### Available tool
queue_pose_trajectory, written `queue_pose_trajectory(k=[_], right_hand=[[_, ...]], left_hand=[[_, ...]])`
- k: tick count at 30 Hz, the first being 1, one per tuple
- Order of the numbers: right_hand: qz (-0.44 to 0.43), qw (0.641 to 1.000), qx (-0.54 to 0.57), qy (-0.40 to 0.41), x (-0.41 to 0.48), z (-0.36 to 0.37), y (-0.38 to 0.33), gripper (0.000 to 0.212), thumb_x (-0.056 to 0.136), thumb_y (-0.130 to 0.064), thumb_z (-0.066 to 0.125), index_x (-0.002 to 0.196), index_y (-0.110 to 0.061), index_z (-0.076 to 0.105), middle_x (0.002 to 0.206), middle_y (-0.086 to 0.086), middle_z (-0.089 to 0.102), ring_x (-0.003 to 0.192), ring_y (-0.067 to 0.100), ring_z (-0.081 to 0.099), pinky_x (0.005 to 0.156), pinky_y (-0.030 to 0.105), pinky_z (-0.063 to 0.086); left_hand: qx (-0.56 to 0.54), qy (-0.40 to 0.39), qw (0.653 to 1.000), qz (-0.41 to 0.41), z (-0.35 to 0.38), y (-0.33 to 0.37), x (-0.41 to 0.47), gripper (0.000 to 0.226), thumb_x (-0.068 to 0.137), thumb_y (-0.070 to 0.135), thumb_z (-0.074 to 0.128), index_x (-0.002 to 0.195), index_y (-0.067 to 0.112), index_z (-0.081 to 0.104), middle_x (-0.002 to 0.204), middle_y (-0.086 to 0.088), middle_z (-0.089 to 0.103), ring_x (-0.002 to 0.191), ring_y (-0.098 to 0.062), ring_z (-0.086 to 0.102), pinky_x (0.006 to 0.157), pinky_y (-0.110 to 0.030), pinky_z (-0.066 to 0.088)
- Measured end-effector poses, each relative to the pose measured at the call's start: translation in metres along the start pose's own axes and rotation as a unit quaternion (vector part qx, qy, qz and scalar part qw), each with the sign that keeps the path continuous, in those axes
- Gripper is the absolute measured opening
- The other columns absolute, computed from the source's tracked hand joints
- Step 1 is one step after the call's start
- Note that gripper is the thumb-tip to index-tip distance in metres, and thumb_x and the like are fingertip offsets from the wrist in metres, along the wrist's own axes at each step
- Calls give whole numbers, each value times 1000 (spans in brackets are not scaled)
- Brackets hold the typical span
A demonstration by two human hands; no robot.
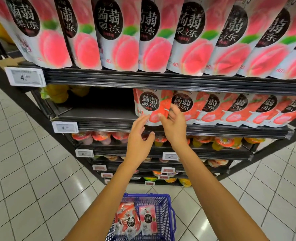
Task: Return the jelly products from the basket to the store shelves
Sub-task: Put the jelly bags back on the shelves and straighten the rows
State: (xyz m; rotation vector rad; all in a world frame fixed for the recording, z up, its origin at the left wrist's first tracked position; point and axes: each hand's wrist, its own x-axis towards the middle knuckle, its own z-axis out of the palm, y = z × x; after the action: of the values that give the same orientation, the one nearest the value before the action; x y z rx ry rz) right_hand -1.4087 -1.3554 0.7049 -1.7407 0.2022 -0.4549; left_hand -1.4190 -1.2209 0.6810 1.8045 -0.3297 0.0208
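A row of strawberry jelly pouches stands on the middle shelf (98, 117). My right hand (174, 126) rests on the leftmost pouch (148, 105), fingers spread against its lower right edge. My left hand (140, 136) hovers just below and left of that pouch with fingers straight, its fingertips near the pouch's bottom corner. Down on the floor sits the blue basket (166, 202), holding a strawberry pouch (126, 218) and a peach pouch (147, 218).
Peach jelly pouches (119, 32) fill the top shelf. Left of the strawberry row the middle shelf is bare, with yellow bags (58, 94) at its far left. Jelly cups (100, 136) line the lower shelves. Price tags (64, 127) hang on the shelf edges. White floor tiles surround the rack.
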Motion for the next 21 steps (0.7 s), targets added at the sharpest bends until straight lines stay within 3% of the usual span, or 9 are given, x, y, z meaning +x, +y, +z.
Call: queue_pose_trajectory(k=[3, 7, 11, 15, 21], right_hand=[[-9, 994, -107, 18, -7, -10, 9, 30, 93, -17, 66, 123, -17, 63, 110, -11, 69, 102, 5, 64, 90, 24, 54], [18, 963, -261, 59, -11, -12, 16, 21, 93, -22, 63, 113, -24, 69, 97, -6, 74, 86, 11, 68, 78, 40, 57], [34, 956, -277, 87, -7, -6, 14, 16, 92, -25, 63, 104, -33, 70, 92, -8, 76, 81, 15, 69, 68, 32, 54], [46, 945, -304, 108, -5, -1, 15, 18, 93, -32, 64, 109, -37, 69, 95, -12, 75, 86, 14, 70, 66, 27, 47], [50, 940, -313, 130, -8, -10, 22, 17, 93, -38, 63, 106, -30, 69, 94, -13, 76, 80, 15, 70, 64, 29, 49]], left_hand=[[1, -3, 1000, 8, 2, -3, 0, 56, 91, 1, 60, 138, 29, 47, 150, 10, 37, 139, -4, 36, 112, -17, 32], [7, -2, 1000, 4, 5, -5, 2, 53, 90, -1, 60, 138, 19, 51, 150, 9, 35, 139, -2, 36, 112, -20, 34], [5, 2, 1000, -9, 6, -2, 5, 52, 90, -3, 59, 138, 17, 51, 150, 8, 35, 135, 3, 37, 110, -15, 33], [-24, 6, 999, -26, 5, -1, 12, 49, 90, -5, 58, 135, 15, 53, 145, 9, 37, 133, -3, 43, 109, -14, 35], [-52, -12, 998, -26, 16, 3, 7, 51, 91, -4, 58, 125, 32, 53, 146, 10, 35, 135, -9, 43, 111, -23, 37]])
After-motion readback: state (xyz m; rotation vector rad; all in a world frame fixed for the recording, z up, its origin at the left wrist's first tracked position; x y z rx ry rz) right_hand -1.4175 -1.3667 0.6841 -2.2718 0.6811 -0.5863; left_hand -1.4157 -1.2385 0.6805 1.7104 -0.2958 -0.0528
